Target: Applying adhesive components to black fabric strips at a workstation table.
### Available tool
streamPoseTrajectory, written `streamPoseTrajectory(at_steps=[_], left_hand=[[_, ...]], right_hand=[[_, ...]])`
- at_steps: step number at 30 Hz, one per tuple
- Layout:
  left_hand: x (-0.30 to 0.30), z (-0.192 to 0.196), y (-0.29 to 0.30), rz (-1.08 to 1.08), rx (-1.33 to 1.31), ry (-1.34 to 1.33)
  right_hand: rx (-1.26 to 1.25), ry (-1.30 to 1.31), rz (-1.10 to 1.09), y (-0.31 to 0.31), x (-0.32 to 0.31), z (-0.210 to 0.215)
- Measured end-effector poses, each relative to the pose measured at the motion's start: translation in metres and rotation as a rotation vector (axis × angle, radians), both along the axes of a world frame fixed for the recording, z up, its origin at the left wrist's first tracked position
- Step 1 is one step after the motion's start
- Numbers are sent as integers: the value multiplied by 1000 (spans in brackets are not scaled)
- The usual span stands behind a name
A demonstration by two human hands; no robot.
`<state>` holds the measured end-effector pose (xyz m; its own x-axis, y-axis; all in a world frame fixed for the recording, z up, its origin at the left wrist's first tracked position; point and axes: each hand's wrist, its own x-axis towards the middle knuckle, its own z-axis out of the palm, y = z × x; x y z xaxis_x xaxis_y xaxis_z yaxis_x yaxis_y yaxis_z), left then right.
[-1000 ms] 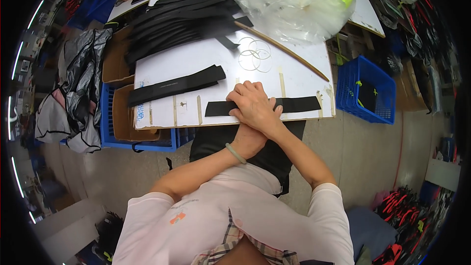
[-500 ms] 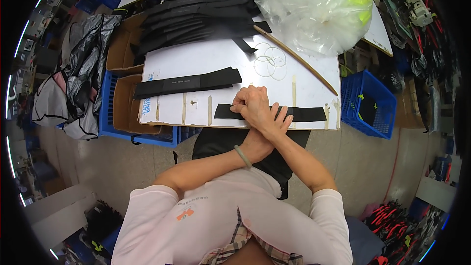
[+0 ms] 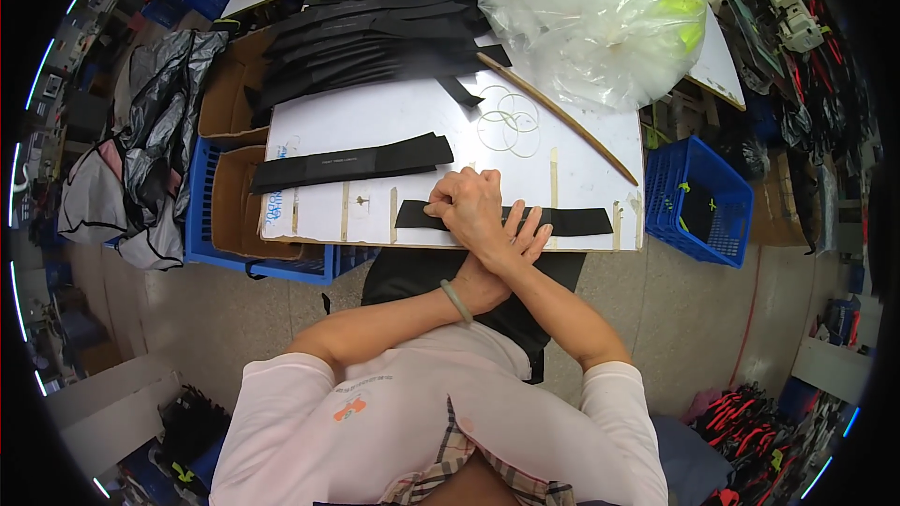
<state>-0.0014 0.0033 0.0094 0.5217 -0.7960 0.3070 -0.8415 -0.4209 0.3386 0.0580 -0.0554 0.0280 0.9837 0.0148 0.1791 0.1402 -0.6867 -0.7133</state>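
Note:
A flat black fabric strip (image 3: 581,222) lies along the near edge of the white table. My forearms cross, the right one over the left. Over the left part of the strip, my right hand (image 3: 471,211) is closed with its fingers curled down; whatever is pinched under the fingertips is hidden. My left hand (image 3: 483,289) reaches beneath the right wrist, its fingers stretched out and lying on the middle of the strip. Farther left, a small stack of similar black strips (image 3: 352,167) rests on the tabletop.
Many black strips (image 3: 375,42) are piled at the back left. Thin pale rings (image 3: 509,122) and a pointed wooden stick (image 3: 562,118) lie beside a large clear plastic bag (image 3: 600,28). Blue crates (image 3: 696,201) stand right and left, the left one holding cardboard boxes (image 3: 246,197).
The whole view has shifted slightly. The strip and both hands have slid a little left along the table edge, keeping nearly the same pose.

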Motion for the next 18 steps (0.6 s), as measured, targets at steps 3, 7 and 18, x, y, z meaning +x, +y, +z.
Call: streamPoseTrajectory(at_steps=[3, 7, 18], left_hand=[[1, 1, -1, 7, -4, -12], [3, 0, -2, 36, -49, -70], [29, 77, 59, -63, -70, -66]], right_hand=[[-13, -8, -23, 2, 0, -1], [-49, -6, 14, 2, 1, 7], [921, -31, -324, -120, -49, 109]])
